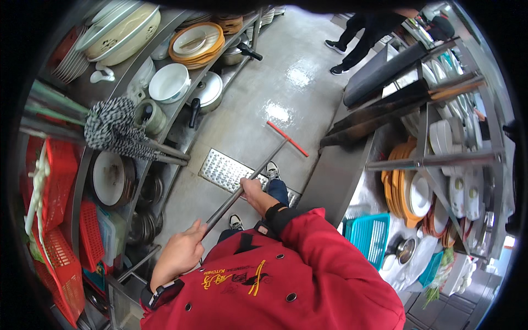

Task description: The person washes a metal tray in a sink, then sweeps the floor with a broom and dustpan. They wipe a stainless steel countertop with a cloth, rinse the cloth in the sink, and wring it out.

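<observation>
A floor squeegee with a long metal pole [266, 163] and a narrow red blade [287, 138] slants across the picture. Its blade lies on the wet grey floor, beyond the perforated metal drain cover [225, 169]. My right hand [251, 189] grips the pole around its middle, over the drain cover. Closer to my body, at lower left, my left hand [183, 249] is closed around the pole's upper end. The fingers' far side is hidden on both hands.
Steel shelves with white bowls [169, 82], a lidded pot [206, 93] and red plastic baskets [57, 255] line the left. A steel counter [338, 173] with orange-rimmed plates [402, 185] and a teal basket [369, 239] borders the right. Another person's legs [359, 37] stand at the aisle's far end.
</observation>
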Demonstrator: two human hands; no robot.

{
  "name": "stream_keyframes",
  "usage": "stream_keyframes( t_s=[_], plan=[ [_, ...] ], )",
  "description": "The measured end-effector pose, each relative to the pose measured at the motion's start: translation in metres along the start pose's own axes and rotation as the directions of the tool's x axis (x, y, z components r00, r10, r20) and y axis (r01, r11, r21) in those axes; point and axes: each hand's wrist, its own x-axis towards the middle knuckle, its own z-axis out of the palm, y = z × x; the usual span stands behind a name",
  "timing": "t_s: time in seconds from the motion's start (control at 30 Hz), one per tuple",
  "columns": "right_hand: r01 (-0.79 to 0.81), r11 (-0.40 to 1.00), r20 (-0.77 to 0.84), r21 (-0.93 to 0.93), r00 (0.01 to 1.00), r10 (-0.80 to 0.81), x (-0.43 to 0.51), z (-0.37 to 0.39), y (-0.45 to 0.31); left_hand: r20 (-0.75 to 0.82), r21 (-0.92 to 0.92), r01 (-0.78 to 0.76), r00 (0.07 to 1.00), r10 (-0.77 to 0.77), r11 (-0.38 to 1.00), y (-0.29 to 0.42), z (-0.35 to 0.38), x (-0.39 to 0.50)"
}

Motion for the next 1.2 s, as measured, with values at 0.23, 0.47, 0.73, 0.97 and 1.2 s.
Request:
stream_keyframes(
  t_s=[0.23, 0.47, 0.73, 0.97, 1.2],
  plan=[
    [-0.002, 0.988, -0.059, -0.152, 0.998, -0.007, 0.168, -0.019, -0.087, 0.175, -0.101, 0.359, 0.924, -0.339, 0.928, -0.017, 0.054, 0.169],
    [0.214, 0.692, -0.051, -0.69, 0.939, -0.341, 0.321, -0.098, -0.246, -0.003, -0.302, 0.131, 0.99, -0.138, 0.944, -0.006, 0.13, 0.378],
    [0.136, 0.692, -0.267, -0.709, 0.857, -0.442, 0.4, -0.149, -0.353, 0.152, -0.27, 0.225, 0.97, -0.189, 0.936, 0.044, 0.168, 0.588],
    [0.251, 0.321, 0.231, -0.913, 0.968, -0.1, 0.419, -0.137, -0.209, 0.194, -0.255, 0.209, 0.968, -0.161, 0.944, -0.019, 0.188, 0.489],
    [0.242, 0.693, 0.343, -0.68, 0.939, 0.009, 0.181, -0.047, -0.077, 0.226, -0.216, 0.231, 0.957, -0.182, 0.949, -0.087, 0.128, 0.235]
  ],
)
